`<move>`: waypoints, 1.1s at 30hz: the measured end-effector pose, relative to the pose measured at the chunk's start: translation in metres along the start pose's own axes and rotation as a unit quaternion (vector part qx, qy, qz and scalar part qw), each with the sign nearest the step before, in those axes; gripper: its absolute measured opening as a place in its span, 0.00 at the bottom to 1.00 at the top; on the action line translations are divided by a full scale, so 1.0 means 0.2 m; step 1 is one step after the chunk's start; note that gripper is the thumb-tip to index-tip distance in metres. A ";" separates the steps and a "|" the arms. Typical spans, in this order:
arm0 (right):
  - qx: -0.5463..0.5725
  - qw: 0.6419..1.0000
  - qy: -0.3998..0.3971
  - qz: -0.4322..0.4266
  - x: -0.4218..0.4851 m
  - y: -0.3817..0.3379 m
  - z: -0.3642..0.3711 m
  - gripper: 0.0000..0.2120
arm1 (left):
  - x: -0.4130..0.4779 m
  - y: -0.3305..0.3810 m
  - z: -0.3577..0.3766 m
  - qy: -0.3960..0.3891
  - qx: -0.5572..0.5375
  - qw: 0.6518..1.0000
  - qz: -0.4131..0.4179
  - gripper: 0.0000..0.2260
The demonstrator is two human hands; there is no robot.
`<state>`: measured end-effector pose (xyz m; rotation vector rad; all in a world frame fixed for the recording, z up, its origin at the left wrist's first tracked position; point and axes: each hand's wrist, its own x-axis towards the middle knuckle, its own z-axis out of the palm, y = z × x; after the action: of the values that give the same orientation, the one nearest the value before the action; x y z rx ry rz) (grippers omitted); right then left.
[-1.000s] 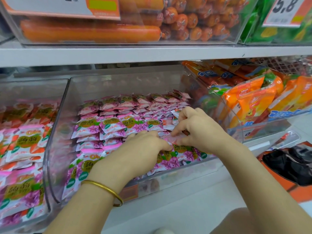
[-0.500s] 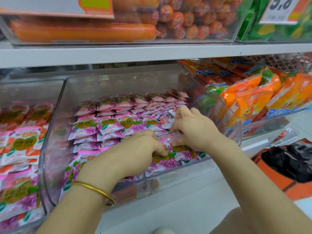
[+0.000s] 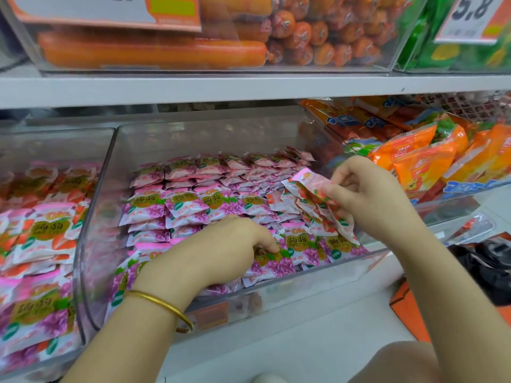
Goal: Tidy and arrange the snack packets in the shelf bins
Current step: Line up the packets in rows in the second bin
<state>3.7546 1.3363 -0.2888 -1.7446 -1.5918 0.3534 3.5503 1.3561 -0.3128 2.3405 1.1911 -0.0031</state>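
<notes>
A clear shelf bin is seen from above, filled with rows of purple grape snack packets. A small bunch of red strawberry packets is gripped between the thumb and fingers of the right hand. It is held just above the right side of the bin, with the wrist bent and the forearm entering from the near right.

The left hand, with a gold bangle at the wrist, is laid palm down on the near row. Its fingers are curled onto the packets, and it cannot be told whether anything is gripped.

The strawberry packets appear to be strays being sorted out. The step is best done with the bunch kept pinched tightly so none slips back, and with the near row steadied under the left hand. The bin to the left, where strawberry packets lie, seems the likely destination.
</notes>
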 end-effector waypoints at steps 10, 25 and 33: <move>0.427 0.840 -0.272 0.194 -0.05 -0.11 0.09 0.10 | 0.05 0.08 -0.04 0.259 -0.355 0.898 -0.015 0.10; -0.260 0.965 -0.023 -0.013 0.07 0.02 0.18 0.15 | 0.02 0.03 -0.05 0.274 -0.360 0.888 -0.083 0.09; -0.364 0.929 0.070 0.010 0.11 0.03 0.22 0.07 | 0.01 0.02 -0.04 0.226 -0.423 0.873 -0.090 0.07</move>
<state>3.7348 1.3712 -0.3179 -2.2597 -1.7159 -0.4099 3.5521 1.3587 -0.3044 1.4717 1.2616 0.8664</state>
